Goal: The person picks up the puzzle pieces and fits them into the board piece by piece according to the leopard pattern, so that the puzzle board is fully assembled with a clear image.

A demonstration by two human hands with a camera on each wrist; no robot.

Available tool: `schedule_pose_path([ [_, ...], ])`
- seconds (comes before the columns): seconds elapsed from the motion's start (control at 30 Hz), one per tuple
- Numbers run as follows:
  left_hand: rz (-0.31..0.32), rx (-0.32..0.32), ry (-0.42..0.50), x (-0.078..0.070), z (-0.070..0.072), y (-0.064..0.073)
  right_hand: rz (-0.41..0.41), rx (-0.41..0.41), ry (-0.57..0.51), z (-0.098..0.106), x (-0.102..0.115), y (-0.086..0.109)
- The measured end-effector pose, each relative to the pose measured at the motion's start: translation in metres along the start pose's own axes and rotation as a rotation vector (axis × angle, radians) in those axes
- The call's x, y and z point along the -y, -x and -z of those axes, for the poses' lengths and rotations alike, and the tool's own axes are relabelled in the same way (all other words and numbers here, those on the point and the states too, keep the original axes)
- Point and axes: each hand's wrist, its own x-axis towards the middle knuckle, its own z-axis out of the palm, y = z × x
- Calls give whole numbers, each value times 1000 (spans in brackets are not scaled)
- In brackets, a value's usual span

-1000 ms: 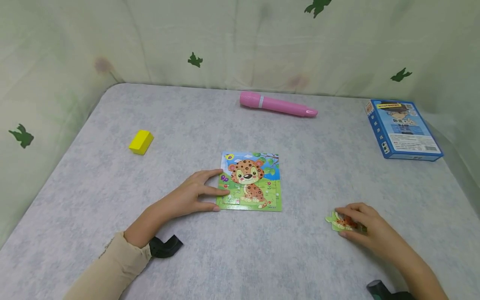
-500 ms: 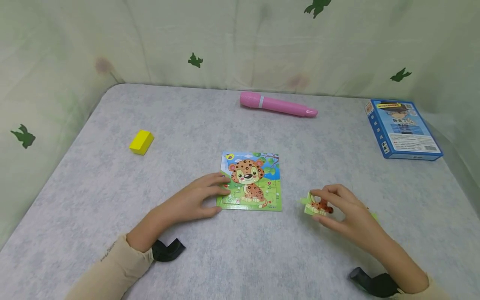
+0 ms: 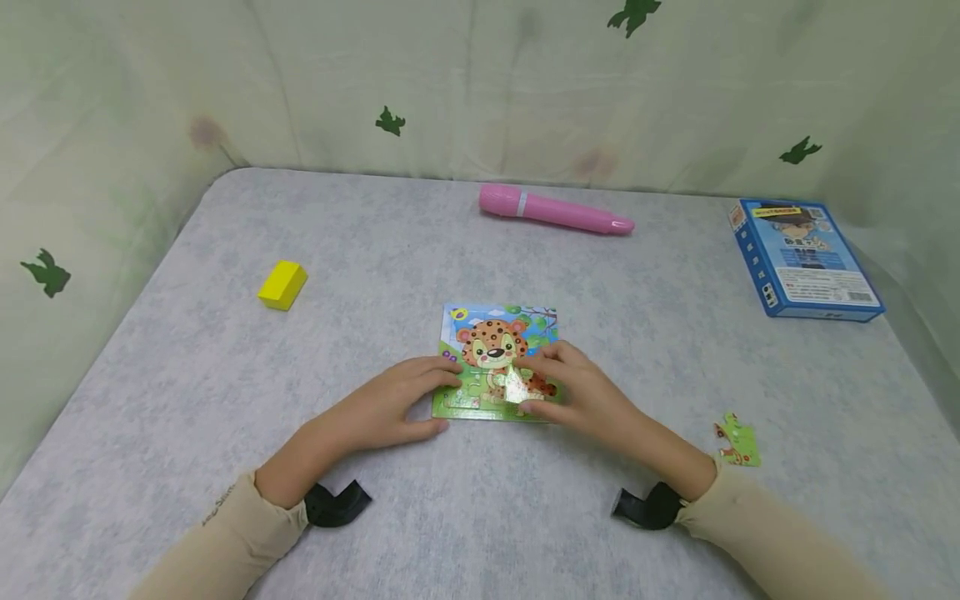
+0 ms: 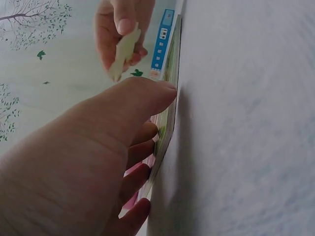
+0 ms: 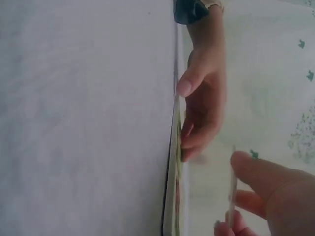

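A square jigsaw puzzle board (image 3: 491,414) with a spotted leopard cub picture lies flat on the grey table. My left hand (image 3: 397,404) rests at its left side, fingertips on the board and thumb at the near-left corner. Over the board's lower right part, my right hand (image 3: 588,392) pinches a jigsaw piece (image 3: 516,385) between thumb and fingers. The left wrist view shows this piece (image 4: 125,51) tilted and raised above the board. Seen edge-on in the right wrist view, the piece (image 5: 232,189) is apart from the board. Another jigsaw piece (image 3: 738,440), mostly green, lies beyond the right forearm.
Toward the back lies a pink pen-shaped object (image 3: 558,210). A blue printed box (image 3: 810,262) stands at the back right, and a yellow block (image 3: 282,285) sits at the left. Pale curtain with green bird shapes hangs behind the table.
My right hand has lifted the spotted piece off the table at the right and carried it left over the board, uncovering the green piece. My left hand's fingers have shifted slightly on the board.
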Motion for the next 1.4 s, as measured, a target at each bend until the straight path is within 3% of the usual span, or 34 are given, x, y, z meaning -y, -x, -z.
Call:
schedule_pose_path([
  [0.2,-3,-10,-23,0,-2,0,-50,96,14,-19,-7,-12],
  [0.47,-73,-23,-71,1,-4,2,14,103,97,-29,-12,-18],
  [0.7,-89,-10,-90,0,-3,2,-10,128,81,-31,-15,-22],
  [0.93,-81,-8,-79,1,-4,1,7,180,115,-26,-14,-26],
  [1.1,-74,-16,-66,2,-5,2,-11,288,119,-19,-13,-24],
  [1.2,-72,-21,-54,2,-6,2,-58,337,64,-12,-14,-21],
  [1.3,-73,-28,-45,2,-6,1,-123,322,-22,-4,-14,-15],
  [1.4,-72,-31,-37,2,-6,0,-141,248,-82,8,-13,-7],
])
